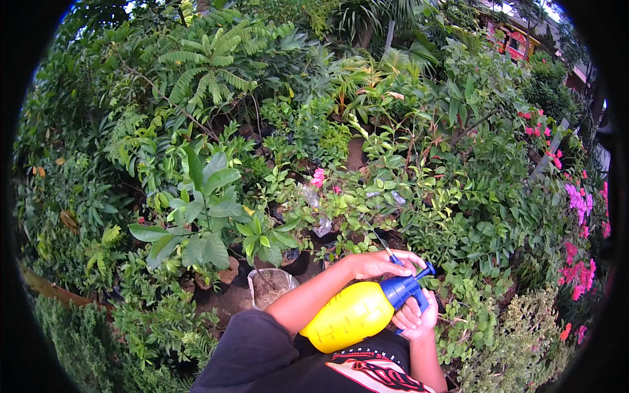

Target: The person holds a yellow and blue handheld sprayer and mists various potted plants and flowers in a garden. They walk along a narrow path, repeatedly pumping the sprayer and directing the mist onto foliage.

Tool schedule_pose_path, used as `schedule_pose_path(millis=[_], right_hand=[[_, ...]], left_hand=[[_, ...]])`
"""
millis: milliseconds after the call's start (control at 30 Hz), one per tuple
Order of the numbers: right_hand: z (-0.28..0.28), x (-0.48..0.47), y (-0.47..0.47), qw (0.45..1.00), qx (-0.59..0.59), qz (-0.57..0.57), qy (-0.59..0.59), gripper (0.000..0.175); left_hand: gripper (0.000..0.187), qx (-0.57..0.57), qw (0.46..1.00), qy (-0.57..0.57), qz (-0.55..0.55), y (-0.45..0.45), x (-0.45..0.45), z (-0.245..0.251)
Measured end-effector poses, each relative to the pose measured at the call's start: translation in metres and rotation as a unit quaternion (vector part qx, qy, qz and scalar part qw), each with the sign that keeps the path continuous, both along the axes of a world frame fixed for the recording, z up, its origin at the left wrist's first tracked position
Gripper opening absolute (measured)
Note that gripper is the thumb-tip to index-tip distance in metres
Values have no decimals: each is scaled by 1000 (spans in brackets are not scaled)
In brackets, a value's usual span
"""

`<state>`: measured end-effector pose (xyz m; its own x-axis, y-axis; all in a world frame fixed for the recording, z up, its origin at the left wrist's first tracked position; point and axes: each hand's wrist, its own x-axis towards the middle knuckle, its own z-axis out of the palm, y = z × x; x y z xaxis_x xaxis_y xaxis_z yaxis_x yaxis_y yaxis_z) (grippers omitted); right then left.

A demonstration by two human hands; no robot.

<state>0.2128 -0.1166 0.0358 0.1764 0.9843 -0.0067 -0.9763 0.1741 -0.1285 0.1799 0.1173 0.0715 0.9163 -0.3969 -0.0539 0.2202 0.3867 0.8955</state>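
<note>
A pump pressure sprayer with a yellow plastic tank [351, 317] and a blue head [400, 290] lies tilted against the person's chest. My right hand [416, 317] is closed around the sprayer's blue handle. At the spray end, my left hand [385, 264] has its thumb and fingers around the blue nozzle tube [394, 259], beside the pump knob [428, 269]. A thin wand seems to run from the nozzle up into the leaves. Part of the left fingers is hidden behind the sprayer head.
Dense potted shrubs surround the person. A broad-leaved plant [206, 216] rises at left near a white grow bag of soil [272, 287]. Pink bougainvillea flowers [582, 277] grow at right. Clear plastic [323, 227] lies among the pots. A building [516, 42] shows at the upper right.
</note>
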Motion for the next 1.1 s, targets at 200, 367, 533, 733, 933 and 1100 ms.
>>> schedule_pose_path(millis=[200,367,533,733,933,1100], right_hand=[[-9,5,1,1000,22,9,-2,59],[-10,5,-1,1000,27,9,3,59],[-9,4,-3,999,33,6,7,60],[-9,4,-4,999,36,5,8,61],[-10,3,-2,999,34,9,14,59],[-11,3,-3,1000,22,9,15,59]], left_hand=[[31,3,998,44,40,-3,3,-9],[29,-9,997,60,53,-4,6,-16],[30,-4,997,54,54,-6,7,-17],[30,-12,997,57,54,-7,7,-17],[30,-19,996,63,60,-5,3,-17],[31,-33,996,60,62,-6,3,-22]])
